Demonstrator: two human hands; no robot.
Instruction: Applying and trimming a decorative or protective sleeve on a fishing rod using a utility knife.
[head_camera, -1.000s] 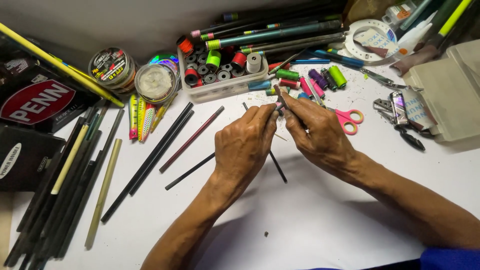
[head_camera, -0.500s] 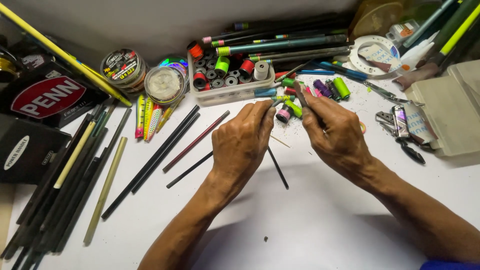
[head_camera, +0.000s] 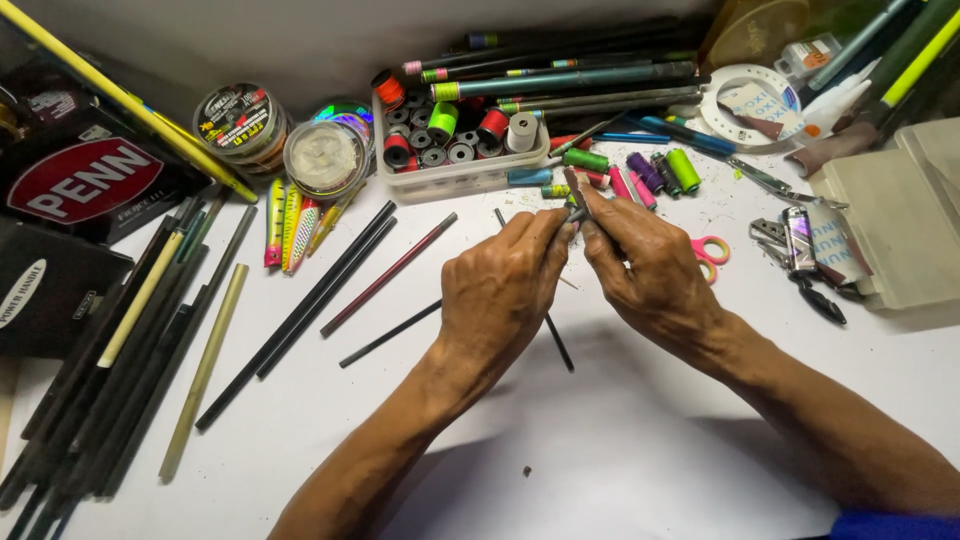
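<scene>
Across the white tabletop (head_camera: 620, 450) a spread of rod-making clutter is lying, and the person's two forearms are reaching up over it from the near edge. Dark rod blanks (head_camera: 110, 350) are lying in a heap along the left side, with a few loose ones fanning toward the middle. Behind the hands, a clear tray of thread spools (head_camera: 455, 150) is sitting against the wall, and more long tubes are stacking up beyond it. Two round line spools (head_camera: 325, 155) are resting just left of the tray, and bright fishing lures (head_camera: 290, 225) are lying below them. Pink-handled scissors (head_camera: 712, 255) are peeking out just right of the right hand.

The left hand (head_camera: 505, 290) and the right hand (head_camera: 650, 270) are meeting fingertip to fingertip above the middle of the tabletop. Both are pinching shut on a small dark slender piece (head_camera: 573, 205), which is sitting right between their fingertips and poking up toward the tray; I cannot tell exactly what it is. A thin black rod (head_camera: 555, 340) is lying on the tabletop under the hands, its lower end showing between the wrists.
</scene>
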